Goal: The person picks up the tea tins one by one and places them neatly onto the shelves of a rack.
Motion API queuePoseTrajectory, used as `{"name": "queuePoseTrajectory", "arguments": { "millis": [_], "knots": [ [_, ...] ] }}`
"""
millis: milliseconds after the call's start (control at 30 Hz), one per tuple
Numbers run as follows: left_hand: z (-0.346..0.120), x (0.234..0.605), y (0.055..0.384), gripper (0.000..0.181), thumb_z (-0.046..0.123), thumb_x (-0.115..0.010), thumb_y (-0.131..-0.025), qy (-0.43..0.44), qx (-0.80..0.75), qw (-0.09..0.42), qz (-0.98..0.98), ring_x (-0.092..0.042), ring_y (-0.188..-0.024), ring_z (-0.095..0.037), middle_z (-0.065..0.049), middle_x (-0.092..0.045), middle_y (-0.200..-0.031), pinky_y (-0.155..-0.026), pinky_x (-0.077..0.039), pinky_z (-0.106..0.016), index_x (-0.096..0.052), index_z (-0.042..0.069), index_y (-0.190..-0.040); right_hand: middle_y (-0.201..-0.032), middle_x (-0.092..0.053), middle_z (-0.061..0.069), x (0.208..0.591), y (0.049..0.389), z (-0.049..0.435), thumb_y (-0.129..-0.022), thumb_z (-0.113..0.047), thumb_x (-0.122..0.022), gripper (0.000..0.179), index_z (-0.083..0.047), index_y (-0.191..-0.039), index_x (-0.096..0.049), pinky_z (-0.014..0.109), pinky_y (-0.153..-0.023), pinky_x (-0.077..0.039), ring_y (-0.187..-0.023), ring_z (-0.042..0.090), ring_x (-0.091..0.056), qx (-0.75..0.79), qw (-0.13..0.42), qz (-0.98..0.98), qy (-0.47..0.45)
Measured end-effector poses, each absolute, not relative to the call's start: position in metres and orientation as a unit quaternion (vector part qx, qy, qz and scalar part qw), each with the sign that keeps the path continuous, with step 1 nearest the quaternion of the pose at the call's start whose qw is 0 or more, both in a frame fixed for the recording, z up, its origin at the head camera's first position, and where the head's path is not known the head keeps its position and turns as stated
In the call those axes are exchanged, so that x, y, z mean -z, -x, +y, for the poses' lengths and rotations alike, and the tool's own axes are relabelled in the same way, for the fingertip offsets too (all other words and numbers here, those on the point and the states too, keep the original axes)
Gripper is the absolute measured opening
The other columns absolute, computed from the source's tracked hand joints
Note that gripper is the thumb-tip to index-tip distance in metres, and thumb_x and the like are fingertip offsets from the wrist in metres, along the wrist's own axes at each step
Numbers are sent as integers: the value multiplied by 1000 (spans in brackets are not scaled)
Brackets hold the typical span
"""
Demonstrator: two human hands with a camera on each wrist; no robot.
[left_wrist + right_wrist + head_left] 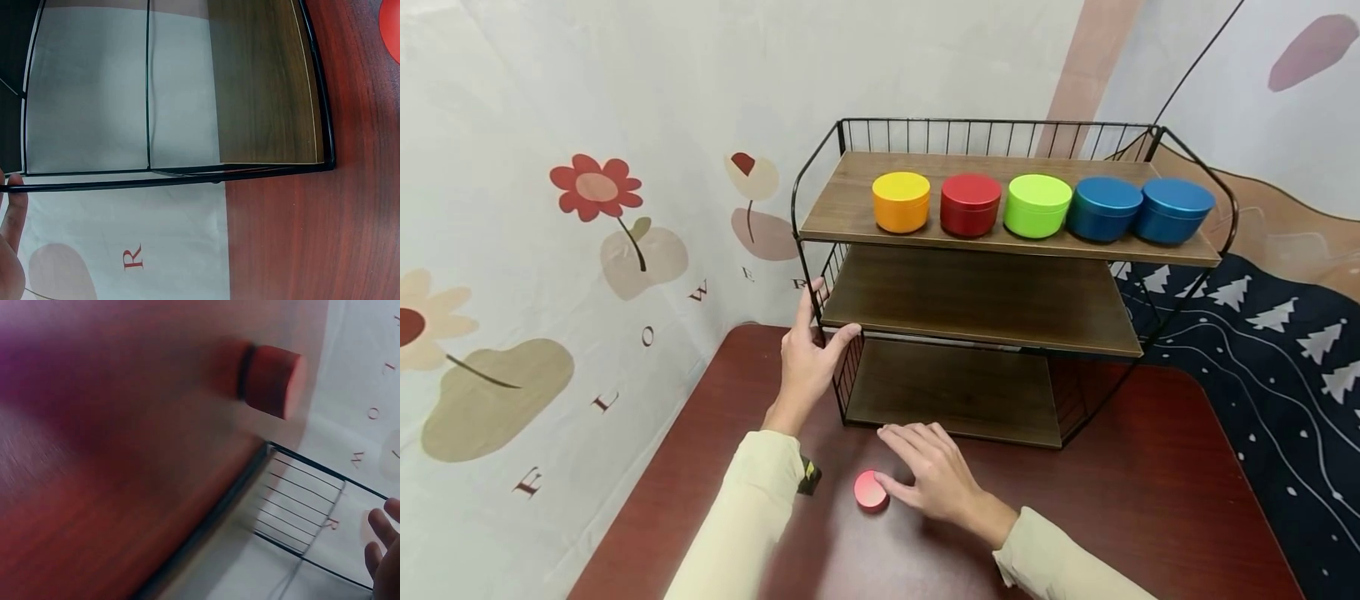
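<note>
A black wire rack with brown wooden shelves (985, 292) stands on the table. My left hand (805, 362) holds its front left post, thumb toward the shelf side. In the left wrist view, fingers (14, 215) cross behind the black bar. My right hand (932, 475) hovers close to a small round red tin (870, 490) on the table, its thumb near the tin's edge; contact is unclear. The right wrist view has the tin (275, 381) standing upright, with loosely spread fingers (382, 526) at the right edge.
Several round tins line the top shelf: yellow (901, 202), red (970, 205), green (1037, 206) and blue (1103, 209). A small black-and-yellow item (809, 476) shows partly beside the left sleeve. A patterned cloth (662, 167) hangs behind the dark red table (1157, 467).
</note>
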State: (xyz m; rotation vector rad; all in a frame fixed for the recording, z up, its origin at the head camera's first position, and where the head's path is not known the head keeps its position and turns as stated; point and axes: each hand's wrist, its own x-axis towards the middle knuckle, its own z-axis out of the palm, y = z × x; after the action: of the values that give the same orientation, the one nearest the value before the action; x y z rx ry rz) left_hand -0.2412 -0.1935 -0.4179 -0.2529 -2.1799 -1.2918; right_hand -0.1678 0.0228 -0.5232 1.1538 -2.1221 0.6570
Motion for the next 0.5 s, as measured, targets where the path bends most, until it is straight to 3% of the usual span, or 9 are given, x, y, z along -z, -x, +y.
{"name": "queuePoseTrajectory", "arguments": {
  "millis": [333, 500],
  "knots": [
    [-195, 418, 242, 77, 25, -79, -87, 97, 488, 295, -815, -54, -52, -16, 2, -57, -141, -52, -40, -23, -38, 28, -152, -125, -66, 3, 553, 160, 18, -79, -43, -82, 62, -13, -130, -65, 38, -86, -48, -109, 17, -62, -238, 228, -821, -466],
    [-194, 418, 242, 77, 24, -79, -87, 95, 490, 295, -815, -55, -52, -17, 2, -57, -140, -52, -40, -23, -39, 29, -152, -131, -63, 5, 566, 156, 17, -78, -48, -81, 69, -15, -135, -61, 46, -88, -50, -112, 19, -61, -230, 177, -843, -452]
  ]
}}
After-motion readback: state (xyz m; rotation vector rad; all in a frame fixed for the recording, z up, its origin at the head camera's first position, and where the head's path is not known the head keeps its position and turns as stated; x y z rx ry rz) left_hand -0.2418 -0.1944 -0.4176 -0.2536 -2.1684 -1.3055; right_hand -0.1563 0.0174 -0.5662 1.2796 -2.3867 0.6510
